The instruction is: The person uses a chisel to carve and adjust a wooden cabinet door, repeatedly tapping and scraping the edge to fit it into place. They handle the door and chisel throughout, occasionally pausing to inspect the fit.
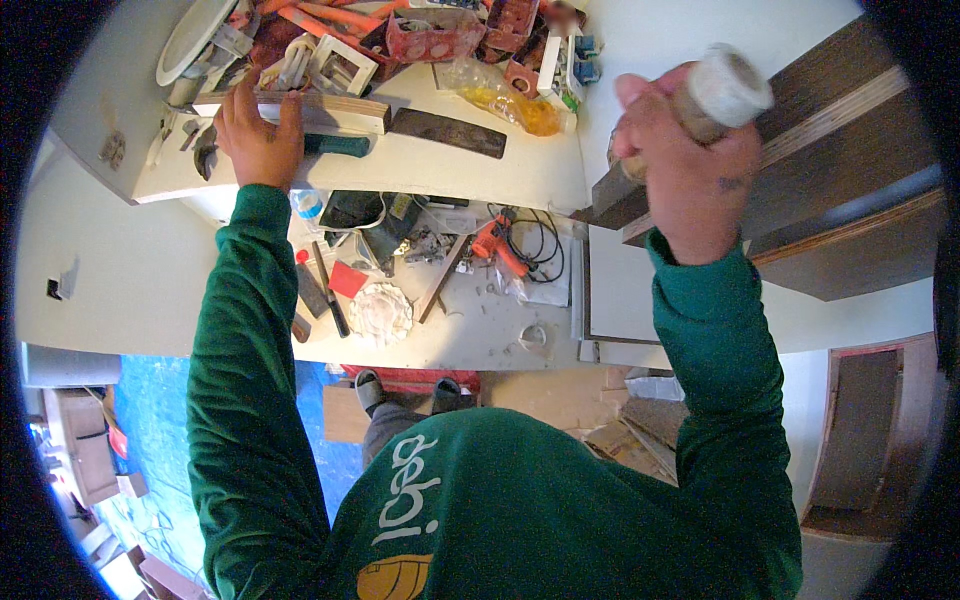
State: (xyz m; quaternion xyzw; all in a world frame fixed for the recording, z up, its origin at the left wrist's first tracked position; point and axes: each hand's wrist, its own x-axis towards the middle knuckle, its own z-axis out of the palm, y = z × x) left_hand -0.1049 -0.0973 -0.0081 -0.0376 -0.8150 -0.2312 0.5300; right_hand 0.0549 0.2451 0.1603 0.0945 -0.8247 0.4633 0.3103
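Note:
My left hand (258,140) is closed over the left part of a pale wooden strip (340,112) on the upper shelf. Beside that hand lies a tool with a dark green handle (338,146), and a dark brown flat piece (448,133) rests just past the strip's right end. Raised at the right, my right hand (690,160) grips a white and tan cylinder (728,85), blurred by motion; its exact kind is unclear. Dark brown boards (850,150) stand behind and to the right of this hand.
Red boxes (435,35), orange tubes and a yellowish plastic bottle (510,100) crowd the upper shelf (400,185). Below are an orange corded power tool (500,245), a black bag (385,225), a pale round dish (381,313) and scattered hardware. Blue sheeting (155,420) covers floor at left.

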